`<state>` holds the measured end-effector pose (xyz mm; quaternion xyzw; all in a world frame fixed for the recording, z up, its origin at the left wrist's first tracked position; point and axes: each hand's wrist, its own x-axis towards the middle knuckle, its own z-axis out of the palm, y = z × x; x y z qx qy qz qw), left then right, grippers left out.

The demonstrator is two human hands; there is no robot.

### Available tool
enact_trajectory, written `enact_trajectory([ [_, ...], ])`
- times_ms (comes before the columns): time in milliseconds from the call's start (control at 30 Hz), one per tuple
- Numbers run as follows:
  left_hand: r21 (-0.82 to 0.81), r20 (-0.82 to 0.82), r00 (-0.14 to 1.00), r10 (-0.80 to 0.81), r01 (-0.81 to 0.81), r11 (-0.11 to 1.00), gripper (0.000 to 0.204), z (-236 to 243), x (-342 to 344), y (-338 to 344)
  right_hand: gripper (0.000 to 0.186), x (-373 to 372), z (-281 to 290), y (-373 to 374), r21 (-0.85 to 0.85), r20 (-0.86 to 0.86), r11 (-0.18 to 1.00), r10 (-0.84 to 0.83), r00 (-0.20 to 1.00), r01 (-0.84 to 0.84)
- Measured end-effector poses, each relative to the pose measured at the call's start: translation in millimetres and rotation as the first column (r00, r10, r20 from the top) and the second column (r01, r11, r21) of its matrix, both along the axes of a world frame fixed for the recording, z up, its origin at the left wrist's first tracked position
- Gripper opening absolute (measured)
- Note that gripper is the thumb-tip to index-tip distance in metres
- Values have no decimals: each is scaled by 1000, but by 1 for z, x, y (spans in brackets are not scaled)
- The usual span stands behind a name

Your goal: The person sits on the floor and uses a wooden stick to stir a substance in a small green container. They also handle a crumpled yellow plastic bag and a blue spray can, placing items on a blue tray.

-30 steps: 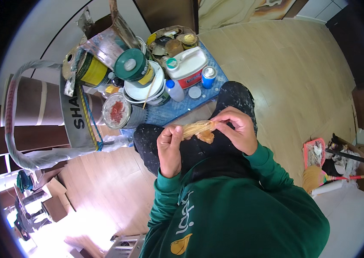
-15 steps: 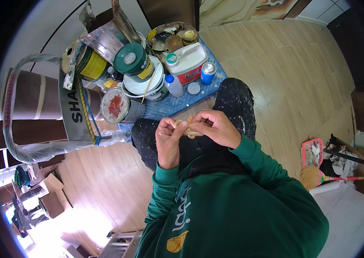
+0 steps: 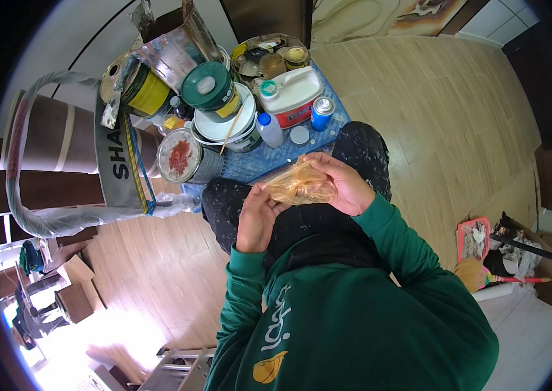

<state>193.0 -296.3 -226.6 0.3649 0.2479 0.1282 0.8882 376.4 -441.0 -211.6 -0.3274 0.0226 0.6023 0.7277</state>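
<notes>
A crinkled orange-yellow translucent bag with a lumpy lighter piece inside is stretched between both hands over my dark, paint-speckled trousers. My left hand pinches its left end with curled fingers. My right hand grips the right side, thumb across the plastic. Just beyond are a small bottle with a blue cap, a blue spray can and a white jug on a blue platform cart.
Stacked paint buckets, a tin with red residue and a metal can crowd the cart, whose wrapped handle stands left. A broom and red tray lie right on the wooden floor. A ladder is low behind me.
The bag was narrow, then bunched between my pinching fingers; now it is spread wider and flatter. My right hand has moved up, and my hands are farther apart than half a second ago.
</notes>
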Motion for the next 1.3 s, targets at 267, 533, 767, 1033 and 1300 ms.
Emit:
enact_trajectory([
  [267, -338, 95, 986, 133, -94, 936, 42, -9, 9, 8, 20, -1, -1, -1, -125, 638, 984, 175, 750, -124],
  [533, 460, -174, 983, -62, 136, 878, 29, -11, 6, -6, 19, 11, -16, 8, -228, 748, 971, 219, 626, -67],
  [767, 187, -166, 984, 69, -37, 982, 35, -29, 8, 5, 20, 7, -14, 14, -158, 658, 982, 182, 731, -102],
  [1033, -136, -53, 989, 141, -147, 980, 37, -17, 3, 6, 33, 12, -12, 16, -268, 813, 949, 316, 489, -169],
  [1300, 48, -125, 973, 193, -189, 981, 24, -18, 5, 1, 39, -8, 3, 28, 66, 987, 997, -70, 142, 34],
])
